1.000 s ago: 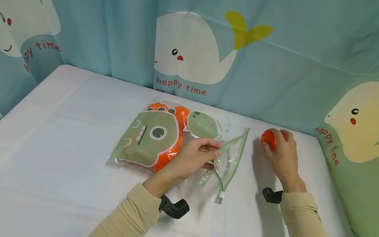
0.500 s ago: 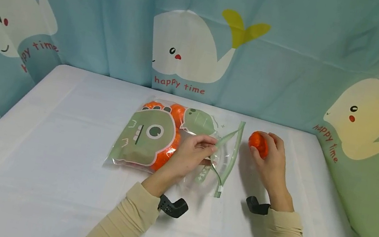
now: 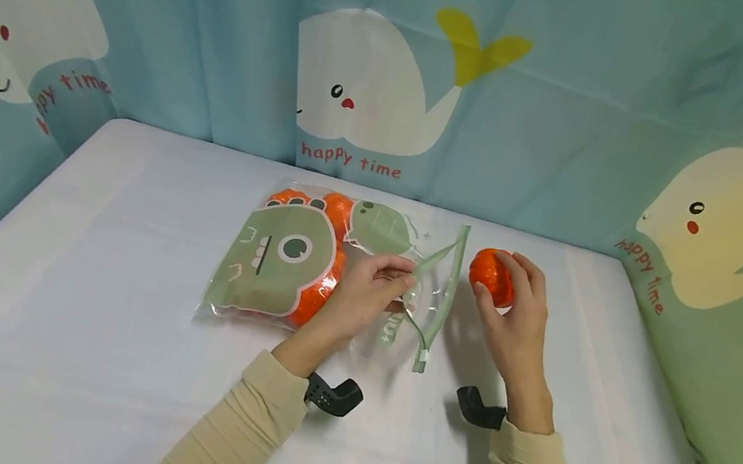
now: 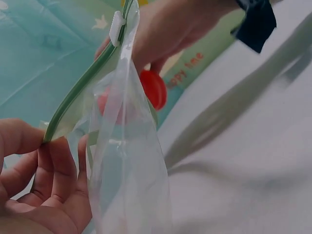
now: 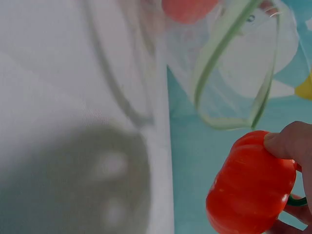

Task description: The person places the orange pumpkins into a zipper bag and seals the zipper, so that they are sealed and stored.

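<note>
A clear zip bag (image 3: 272, 289) with a green one-eyed monster print lies on the table, holding several orange things. My left hand (image 3: 361, 292) pinches one green edge of its mouth between thumb and fingers. The mouth gapes to the right, and a white slider (image 4: 117, 28) sits at one end of the zip. Just right of the mouth, my right hand (image 3: 519, 324) grips a ribbed orange-red toy pumpkin (image 3: 492, 276) above the table. In the right wrist view the thumb presses on the pumpkin (image 5: 251, 185), and its green stem (image 5: 296, 200) points towards the palm.
The white-covered table (image 3: 94, 366) carries the bag. A blue-green curtain (image 3: 242, 35) printed with whales hangs along its back and sides. Each wrist wears a black camera mount, such as the left one (image 3: 333, 396).
My right hand has carried the pumpkin leftward from the table's right side, close to the bag's mouth. The left hand keeps its pinch on the bag's edge, shifting slightly left with it.
</note>
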`<control>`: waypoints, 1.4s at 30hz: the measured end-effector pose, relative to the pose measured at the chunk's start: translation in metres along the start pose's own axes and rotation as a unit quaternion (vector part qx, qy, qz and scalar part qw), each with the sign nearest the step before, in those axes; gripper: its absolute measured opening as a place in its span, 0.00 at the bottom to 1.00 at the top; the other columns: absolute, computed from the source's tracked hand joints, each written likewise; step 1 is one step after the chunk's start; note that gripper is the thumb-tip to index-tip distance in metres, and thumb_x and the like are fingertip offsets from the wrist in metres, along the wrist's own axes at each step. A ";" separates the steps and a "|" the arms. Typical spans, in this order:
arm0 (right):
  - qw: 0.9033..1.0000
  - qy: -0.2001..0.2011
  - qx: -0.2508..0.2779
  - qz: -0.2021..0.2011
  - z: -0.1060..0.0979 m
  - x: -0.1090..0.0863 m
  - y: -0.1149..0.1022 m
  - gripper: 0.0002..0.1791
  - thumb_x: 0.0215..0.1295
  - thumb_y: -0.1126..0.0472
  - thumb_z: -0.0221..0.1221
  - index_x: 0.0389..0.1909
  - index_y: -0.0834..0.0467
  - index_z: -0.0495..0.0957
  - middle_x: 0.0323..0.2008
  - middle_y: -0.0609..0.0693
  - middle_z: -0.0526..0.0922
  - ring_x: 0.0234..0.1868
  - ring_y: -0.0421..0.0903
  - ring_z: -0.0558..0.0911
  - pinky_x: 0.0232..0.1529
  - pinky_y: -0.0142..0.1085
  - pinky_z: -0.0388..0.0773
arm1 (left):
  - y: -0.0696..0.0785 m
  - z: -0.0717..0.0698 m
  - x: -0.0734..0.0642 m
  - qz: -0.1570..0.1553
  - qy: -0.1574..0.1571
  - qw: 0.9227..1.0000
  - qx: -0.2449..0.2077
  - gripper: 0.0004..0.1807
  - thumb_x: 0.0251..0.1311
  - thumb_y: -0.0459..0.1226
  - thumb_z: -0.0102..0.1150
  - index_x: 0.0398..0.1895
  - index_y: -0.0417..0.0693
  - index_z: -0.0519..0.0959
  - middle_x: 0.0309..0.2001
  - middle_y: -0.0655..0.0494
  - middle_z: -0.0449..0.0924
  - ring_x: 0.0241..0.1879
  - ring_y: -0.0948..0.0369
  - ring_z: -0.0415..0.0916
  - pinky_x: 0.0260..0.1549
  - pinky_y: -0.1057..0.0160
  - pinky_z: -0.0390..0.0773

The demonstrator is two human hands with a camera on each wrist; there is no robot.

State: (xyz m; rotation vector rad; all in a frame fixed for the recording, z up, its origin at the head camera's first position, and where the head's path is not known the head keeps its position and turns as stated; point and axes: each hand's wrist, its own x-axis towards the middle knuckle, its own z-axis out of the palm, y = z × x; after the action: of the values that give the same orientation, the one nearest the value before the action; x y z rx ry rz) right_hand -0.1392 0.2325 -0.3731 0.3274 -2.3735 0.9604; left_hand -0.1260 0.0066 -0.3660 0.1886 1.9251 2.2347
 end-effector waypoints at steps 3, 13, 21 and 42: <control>1.000 -0.009 0.004 -0.011 0.001 0.000 -0.006 0.26 0.59 0.70 0.65 0.60 0.62 0.74 0.63 0.65 0.70 0.62 0.62 0.73 0.57 0.59 0.77 | 0.002 -0.003 0.001 0.003 0.005 1.000 0.010 0.15 0.68 0.32 0.57 0.56 0.38 0.77 0.44 0.48 0.77 0.38 0.60 0.77 0.42 0.60 0.85; 0.998 -0.059 0.013 -0.032 0.005 -0.005 -0.022 0.30 0.58 0.69 0.67 0.62 0.63 0.72 0.63 0.62 0.70 0.62 0.59 0.75 0.59 0.55 0.77 | 0.005 -0.005 -0.001 -0.002 0.006 1.000 0.014 0.15 0.68 0.32 0.58 0.56 0.39 0.77 0.44 0.48 0.77 0.38 0.61 0.77 0.40 0.63 0.85; 0.992 -0.105 0.001 -0.066 0.011 -0.009 -0.028 0.30 0.57 0.69 0.69 0.62 0.63 0.71 0.64 0.62 0.69 0.64 0.59 0.73 0.62 0.54 0.75 | 0.007 -0.005 -0.003 0.001 -0.011 1.000 0.029 0.15 0.69 0.34 0.57 0.56 0.40 0.77 0.47 0.46 0.77 0.41 0.59 0.78 0.42 0.61 0.85; 0.983 -0.173 0.026 -0.060 0.004 -0.012 -0.026 0.23 0.57 0.70 0.67 0.54 0.65 0.76 0.56 0.59 0.77 0.57 0.57 0.77 0.59 0.52 0.76 | 0.011 -0.006 -0.006 0.005 -0.016 1.000 0.013 0.15 0.68 0.33 0.57 0.56 0.39 0.78 0.47 0.46 0.78 0.39 0.61 0.79 0.41 0.63 0.84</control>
State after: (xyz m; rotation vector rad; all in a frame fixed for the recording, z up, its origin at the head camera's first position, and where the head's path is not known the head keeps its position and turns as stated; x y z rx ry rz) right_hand -0.1203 0.2111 -0.3676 0.6991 -2.6027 0.9739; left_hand -0.1220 -0.0018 -0.3557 0.2375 1.9425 2.1993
